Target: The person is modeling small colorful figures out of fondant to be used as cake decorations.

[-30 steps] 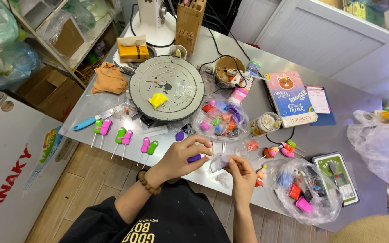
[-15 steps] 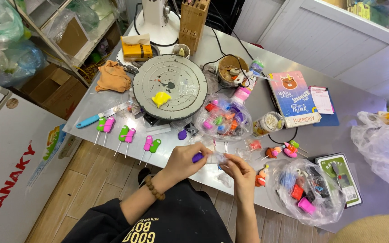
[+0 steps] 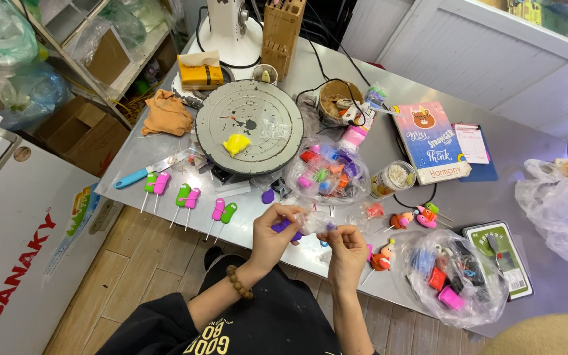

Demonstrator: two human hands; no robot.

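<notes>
At the near edge of the metal table (image 3: 494,151), the two hands meet over a small clear plastic wrap (image 3: 310,222). The left hand (image 3: 272,233) comes up from below with the wrist bent, and a bracelet of brown beads (image 3: 238,283) sits on this wrist. Its fingers are curled together around a purple piece of clay (image 3: 283,227), and the thumb and fingertips also pinch the left end of the wrap. The right hand (image 3: 346,250) rises more straight from the forearm; its fingers are closed on the right end of the wrap, so the wrap is stretched between both hands, just above the table edge. What is inside the wrap I cannot tell, it is too small and shiny.

Just behind the hands lies a small purple lump (image 3: 268,196) on the table. To the left stand pairs of pink and green clay pieces on sticks (image 3: 189,197) in a row, and near them a knife with a blue handle (image 3: 141,174). In the middle is a round grey turntable (image 3: 250,126) with a yellow clay piece (image 3: 236,144) on it. A clear bag of coloured clay (image 3: 327,172) is beside the turntable, and another bag of clay (image 3: 455,276) is at the right, near small clay figures on sticks (image 3: 405,220). A pink notebook (image 3: 430,141) lies farther back.
</notes>
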